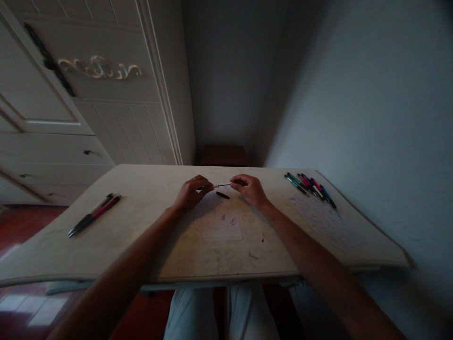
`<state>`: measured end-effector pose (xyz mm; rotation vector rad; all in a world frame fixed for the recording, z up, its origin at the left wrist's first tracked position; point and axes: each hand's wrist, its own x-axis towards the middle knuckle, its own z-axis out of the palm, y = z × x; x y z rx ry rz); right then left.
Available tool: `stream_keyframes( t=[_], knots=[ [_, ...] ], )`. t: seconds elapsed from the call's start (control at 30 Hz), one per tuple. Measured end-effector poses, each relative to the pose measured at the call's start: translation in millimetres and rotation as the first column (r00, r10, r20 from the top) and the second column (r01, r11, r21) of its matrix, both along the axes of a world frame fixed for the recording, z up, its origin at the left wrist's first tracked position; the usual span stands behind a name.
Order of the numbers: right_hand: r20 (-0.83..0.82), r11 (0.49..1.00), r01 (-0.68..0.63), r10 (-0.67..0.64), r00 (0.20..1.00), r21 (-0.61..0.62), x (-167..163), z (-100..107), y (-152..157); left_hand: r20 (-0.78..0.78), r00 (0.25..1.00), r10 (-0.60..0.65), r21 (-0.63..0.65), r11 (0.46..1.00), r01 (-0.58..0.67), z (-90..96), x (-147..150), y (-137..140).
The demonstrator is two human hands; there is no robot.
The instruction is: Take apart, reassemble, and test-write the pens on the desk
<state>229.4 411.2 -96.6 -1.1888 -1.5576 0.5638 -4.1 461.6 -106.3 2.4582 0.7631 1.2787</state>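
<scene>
Left hand: the left hand [192, 192] is over the far middle part of the bench [134, 255]. Its fingers pinch the pale end of a thin stick [224, 184]. A ring [194, 178] is on one finger.
Right hand: the right hand [250, 189] is across from the other one, with a small gap between them. Its fingers pinch the dark end of the same stick.
Thin stick: it goes from hand to hand, nearly flat, pale on the left and dark and skinny on the right. I cannot tell just what it is.
Black piece: a short black piece [222, 195] lies just under the stick, near the top of the middle paper.
Middle paper: a sheet with writing, the middle paper [221, 231], lies flat between the two arms.
Left pens: two pens, one black [85, 220] and one red and black [106, 208], lie side by side, well apart from the hands.
Right pens: a bunch of pens [311, 185], green, pink, white and blue, lies at the far right.
Right paper: another sheet with writing, the right paper [323, 222], is just below that bunch.
Crumbs: a little brown bit [262, 239] lies near the right arm.
</scene>
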Motion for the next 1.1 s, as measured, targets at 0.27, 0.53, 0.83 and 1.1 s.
stream_keyframes(
  t=[0.27,0.53,0.83,1.1],
  knots=[
    [-0.128,0.999,-0.007,0.002,0.992,-0.035,5.0,-6.9,8.4,-0.020,1.000,0.015,-0.002,1.000,-0.015,0.7,0.3,0.1],
    [-0.089,1.000,0.022,-0.023,0.996,-0.019,0.0,-10.9,6.8,0.050,0.999,0.015,0.020,1.000,-0.016,1.8,2.1,-2.1],
    [-0.125,0.998,0.059,-0.060,0.990,-0.013,-1.1,-6.6,4.4,0.059,0.995,0.074,0.009,0.997,-0.075,4.0,2.7,-3.0],
    [-0.087,0.998,-0.050,0.047,0.995,-0.040,-2.2,-4.1,2.7,0.094,0.990,0.103,0.033,0.994,-0.106,2.2,1.0,-0.8]
  ],
)
